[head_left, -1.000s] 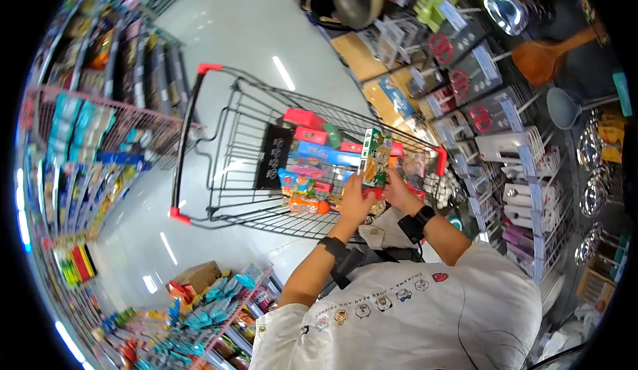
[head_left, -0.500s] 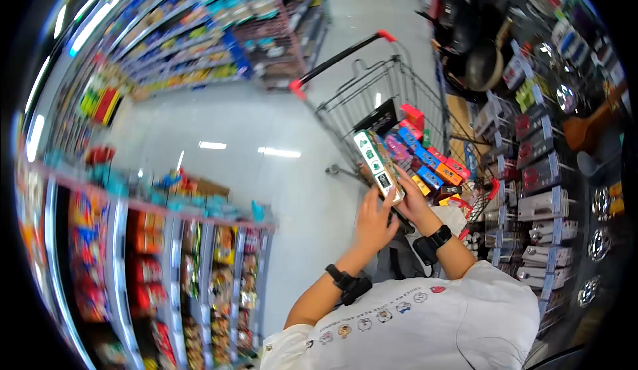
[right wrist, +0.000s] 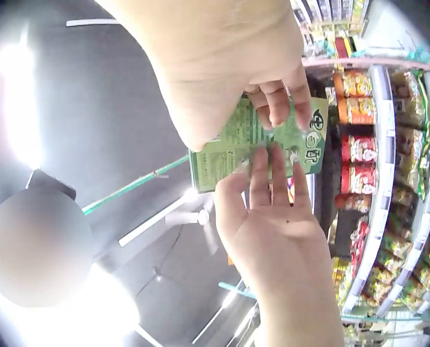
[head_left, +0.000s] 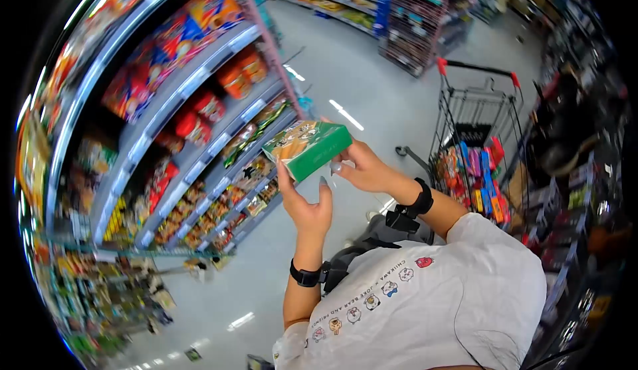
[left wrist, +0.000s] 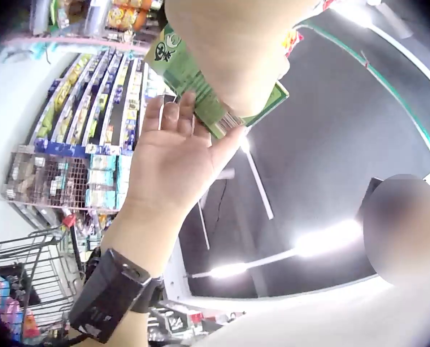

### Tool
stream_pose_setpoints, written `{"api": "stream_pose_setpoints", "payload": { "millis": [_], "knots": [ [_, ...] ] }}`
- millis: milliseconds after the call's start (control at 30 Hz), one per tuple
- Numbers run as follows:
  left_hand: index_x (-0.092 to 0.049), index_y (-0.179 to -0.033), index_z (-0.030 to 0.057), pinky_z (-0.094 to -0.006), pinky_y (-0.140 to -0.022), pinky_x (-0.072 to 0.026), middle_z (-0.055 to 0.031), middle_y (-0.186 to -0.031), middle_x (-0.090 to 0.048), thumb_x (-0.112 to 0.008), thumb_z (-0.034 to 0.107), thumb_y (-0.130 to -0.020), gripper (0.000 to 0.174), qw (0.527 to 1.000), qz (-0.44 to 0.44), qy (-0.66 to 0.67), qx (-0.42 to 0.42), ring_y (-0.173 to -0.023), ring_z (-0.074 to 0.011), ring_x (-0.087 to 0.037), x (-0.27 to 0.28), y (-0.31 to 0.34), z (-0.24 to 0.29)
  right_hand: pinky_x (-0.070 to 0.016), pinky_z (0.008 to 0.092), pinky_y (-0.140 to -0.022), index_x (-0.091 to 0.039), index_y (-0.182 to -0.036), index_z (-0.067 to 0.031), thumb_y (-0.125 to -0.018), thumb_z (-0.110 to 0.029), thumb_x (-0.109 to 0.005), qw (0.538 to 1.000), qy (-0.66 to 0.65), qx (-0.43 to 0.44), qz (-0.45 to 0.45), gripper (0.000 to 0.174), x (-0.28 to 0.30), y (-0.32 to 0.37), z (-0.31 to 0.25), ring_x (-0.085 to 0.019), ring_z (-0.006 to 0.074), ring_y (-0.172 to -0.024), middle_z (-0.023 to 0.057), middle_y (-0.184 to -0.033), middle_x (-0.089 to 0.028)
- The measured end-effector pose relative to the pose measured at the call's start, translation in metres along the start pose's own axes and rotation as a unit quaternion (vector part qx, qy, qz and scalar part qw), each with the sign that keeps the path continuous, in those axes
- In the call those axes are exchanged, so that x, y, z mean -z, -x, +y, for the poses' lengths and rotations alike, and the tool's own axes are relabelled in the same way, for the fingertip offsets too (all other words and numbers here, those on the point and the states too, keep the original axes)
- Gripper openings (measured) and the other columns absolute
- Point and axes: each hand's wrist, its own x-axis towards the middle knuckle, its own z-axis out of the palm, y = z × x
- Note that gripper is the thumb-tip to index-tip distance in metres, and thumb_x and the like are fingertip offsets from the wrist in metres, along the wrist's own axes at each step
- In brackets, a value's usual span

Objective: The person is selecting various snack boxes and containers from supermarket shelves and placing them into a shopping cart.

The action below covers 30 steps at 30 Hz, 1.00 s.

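Note:
Both hands hold a green cardboard snack box [head_left: 318,152] with a food picture on its upper face, out in front of the chest. My left hand [head_left: 307,212] has its fingers at the box's left end. The right hand [head_left: 367,169] is at the other end, with part of its fingers hidden behind the box. From below, the right wrist view shows the box's printed green underside [right wrist: 226,148] with fingers of both hands against it. In the left wrist view, a barcode lies by the fingers and the right palm [left wrist: 168,170] faces the camera.
A shopping cart [head_left: 458,97] with colourful packages [head_left: 482,177] stands to the right on the pale floor [head_left: 325,57]. Curved shelves of snack packs [head_left: 193,127] run close on the left. Pans and utensils [head_left: 565,127] hang along the right edge.
The head view has swung left, so the cart now lies at the right. Both hands have carried the box away from over the cart toward the snack shelves and turned it.

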Motion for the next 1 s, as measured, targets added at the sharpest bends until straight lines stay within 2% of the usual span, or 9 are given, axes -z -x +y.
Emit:
{"api": "stream_pose_setpoints", "payload": {
  "millis": [233, 333, 367, 467, 567, 667, 700, 867, 1000],
  "knots": [
    [-0.021, -0.138, -0.0039, -0.0381, -0.101, -0.0338, -0.0233, -0.131, -0.040, -0.056, -0.004, -0.072, 0.075, 0.992, 0.126, -0.010, 0.018, -0.119, -0.0311, -0.045, 0.016, 0.002, -0.003, -0.0464, 0.0300, -0.069, -0.015, -0.143, -0.0040, -0.074, -0.002, -0.059, 0.990, 0.100, 0.057, -0.087, 0.082, -0.014, -0.029, -0.013, -0.052, 0.0165, -0.068, 0.0081, -0.089, -0.053],
    [-0.025, -0.136, -0.0038, -0.0387, -0.101, -0.0331, -0.0224, -0.131, -0.040, -0.054, -0.006, -0.072, 0.070, 0.991, 0.130, -0.006, 0.018, -0.121, -0.0308, -0.043, 0.004, 0.005, -0.004, -0.0448, 0.0307, -0.082, -0.018, -0.142, -0.0043, -0.074, -0.002, -0.059, 0.988, 0.094, 0.075, -0.100, 0.080, -0.002, -0.033, -0.010, -0.057, 0.0221, -0.087, 0.0118, -0.102, -0.055],
    [-0.026, -0.134, -0.0042, -0.0388, -0.102, -0.0322, -0.0222, -0.130, -0.039, -0.053, -0.005, -0.073, 0.067, 0.992, 0.129, 0.001, 0.014, -0.121, -0.0306, -0.043, -0.001, 0.008, -0.006, -0.0371, 0.0323, -0.096, -0.021, -0.141, -0.0040, -0.073, -0.002, -0.059, 0.977, 0.166, 0.120, -0.063, 0.078, 0.004, -0.033, 0.002, -0.050, 0.0248, -0.114, 0.0153, -0.121, -0.050],
    [-0.026, -0.132, -0.0030, -0.0390, -0.103, -0.0300, -0.0215, -0.130, -0.039, -0.048, 0.004, -0.079, 0.058, 0.994, 0.110, 0.024, 0.017, -0.121, -0.0297, -0.042, -0.013, 0.018, -0.024, -0.0293, 0.0336, -0.103, -0.026, -0.139, -0.0032, -0.075, -0.002, -0.055, 0.996, 0.003, 0.038, -0.076, 0.070, 0.020, -0.037, 0.021, -0.036, 0.0244, -0.129, 0.0159, -0.134, -0.041],
    [-0.026, -0.130, 0.0000, -0.0387, -0.101, -0.0294, -0.0210, -0.128, -0.040, -0.037, 0.034, -0.092, 0.053, 0.994, 0.086, 0.060, 0.034, -0.120, -0.0282, -0.041, -0.017, 0.017, -0.031, -0.0286, 0.0342, -0.104, -0.032, -0.135, -0.0024, -0.085, -0.010, -0.050, 0.999, 0.008, 0.012, -0.039, 0.053, 0.025, -0.040, 0.035, -0.037, 0.0226, -0.127, 0.0136, -0.134, -0.042],
    [-0.030, -0.127, -0.0009, -0.0382, -0.100, -0.0298, -0.0200, -0.126, -0.042, -0.034, 0.038, -0.094, 0.052, 0.993, 0.082, 0.051, 0.064, -0.118, -0.0277, -0.043, -0.016, 0.017, -0.029, -0.0265, 0.0333, -0.105, -0.036, -0.130, -0.0019, -0.093, -0.021, -0.042, 0.993, -0.107, -0.019, -0.047, 0.042, 0.026, -0.044, 0.057, -0.037, 0.0225, -0.127, 0.0132, -0.134, -0.041],
    [-0.032, -0.126, -0.0011, -0.0379, -0.100, -0.0298, -0.0193, -0.125, -0.042, -0.034, 0.037, -0.094, 0.050, 0.994, 0.085, 0.042, 0.060, -0.118, -0.0275, -0.043, -0.015, 0.017, -0.029, -0.0262, 0.0322, -0.104, -0.037, -0.128, -0.0016, -0.096, -0.031, -0.039, 0.990, -0.132, -0.015, -0.056, 0.044, 0.025, -0.047, 0.066, -0.038, 0.0212, -0.125, 0.0127, -0.131, -0.043],
    [-0.036, -0.123, -0.0014, -0.0367, -0.100, -0.0301, -0.0164, -0.119, -0.045, -0.034, 0.033, -0.093, 0.045, 0.994, 0.087, -0.020, 0.059, -0.114, -0.0260, -0.045, 0.001, 0.018, -0.023, -0.0290, 0.0313, -0.102, -0.036, -0.129, -0.0028, -0.094, -0.023, -0.040, 0.973, -0.199, -0.038, -0.108, 0.040, 0.014, -0.063, 0.075, -0.042, 0.0195, -0.118, 0.0117, -0.125, -0.045],
    [-0.044, -0.113, -0.0005, -0.0334, -0.095, -0.0340, -0.0168, -0.114, -0.050, -0.038, 0.008, -0.082, 0.033, 0.988, 0.136, -0.019, 0.072, -0.104, -0.0231, -0.048, 0.024, 0.022, -0.022, -0.0318, 0.0304, -0.099, -0.032, -0.132, -0.0050, -0.092, -0.016, -0.043, 0.959, -0.201, -0.093, -0.178, 0.043, -0.007, -0.074, 0.048, -0.045, 0.0182, -0.113, 0.0116, -0.125, -0.045]
  ]
}}
